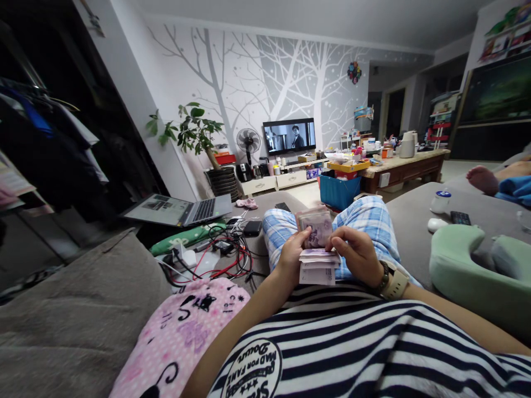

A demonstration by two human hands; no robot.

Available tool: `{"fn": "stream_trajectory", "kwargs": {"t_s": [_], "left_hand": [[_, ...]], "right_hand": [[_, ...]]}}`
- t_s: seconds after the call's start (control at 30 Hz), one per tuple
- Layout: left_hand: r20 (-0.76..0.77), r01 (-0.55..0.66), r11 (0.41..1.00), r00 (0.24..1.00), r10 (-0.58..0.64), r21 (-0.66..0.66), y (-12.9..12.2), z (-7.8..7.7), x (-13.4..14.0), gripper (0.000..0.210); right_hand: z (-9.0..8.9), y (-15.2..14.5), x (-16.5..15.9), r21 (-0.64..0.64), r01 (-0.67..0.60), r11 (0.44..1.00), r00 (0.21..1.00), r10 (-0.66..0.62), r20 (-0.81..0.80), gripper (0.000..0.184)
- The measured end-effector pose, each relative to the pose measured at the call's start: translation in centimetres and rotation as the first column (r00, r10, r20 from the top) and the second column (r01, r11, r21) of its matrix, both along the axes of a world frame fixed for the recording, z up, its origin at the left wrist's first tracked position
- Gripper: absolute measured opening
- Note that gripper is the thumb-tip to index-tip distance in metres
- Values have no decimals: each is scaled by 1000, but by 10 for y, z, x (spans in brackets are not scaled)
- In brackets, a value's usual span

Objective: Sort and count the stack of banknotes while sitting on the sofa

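A thick bundle of purplish banknotes (318, 229) is held above my lap, bent over so that several note ends fan out toward my belly. My left hand (291, 253) grips the bundle from its left side, with the thumb lying across the face of the notes. At the fold on the right, the curled fingers of my right hand (357, 255) pinch the notes; the fingertips are partly hidden. A pale watch (395, 283) and a dark bracelet are on my right wrist. Under the money are my blue plaid trousers (369, 221).
To the left lie a laptop (176, 213), tangled cables (234, 251) and a pink blanket (194, 331). On the right are a green neck pillow (468, 276), a remote (460, 218), a white mouse and a lidded jar (440, 202). Another person's foot (482, 180) rests beyond.
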State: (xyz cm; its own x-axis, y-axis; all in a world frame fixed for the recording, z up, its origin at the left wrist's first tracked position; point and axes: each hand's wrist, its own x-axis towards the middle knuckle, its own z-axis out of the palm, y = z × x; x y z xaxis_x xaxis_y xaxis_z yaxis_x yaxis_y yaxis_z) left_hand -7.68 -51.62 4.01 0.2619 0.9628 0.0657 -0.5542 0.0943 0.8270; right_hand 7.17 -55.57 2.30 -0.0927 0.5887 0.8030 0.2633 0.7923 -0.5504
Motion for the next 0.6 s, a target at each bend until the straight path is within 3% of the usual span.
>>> {"fn": "stream_trajectory", "kwargs": {"t_s": [0.13,0.3,0.47,0.6], "left_hand": [[-7,60,998,998,-60,3,-2,0,-1,11],[-35,67,998,997,-67,-3,-4,1,-3,18],[-48,47,999,998,-48,-16,-5,0,-3,12],[-37,28,999,999,-29,-17,-5,1,-2,13]], "right_hand": [[0,2,-1,26,126,992,992,-126,-3,20],[-1,8,-2,-47,263,964,960,-267,-90,25],[-2,17,1,-179,213,960,964,-236,-118,33],[-2,22,3,-209,199,957,962,-232,-143,34]]}}
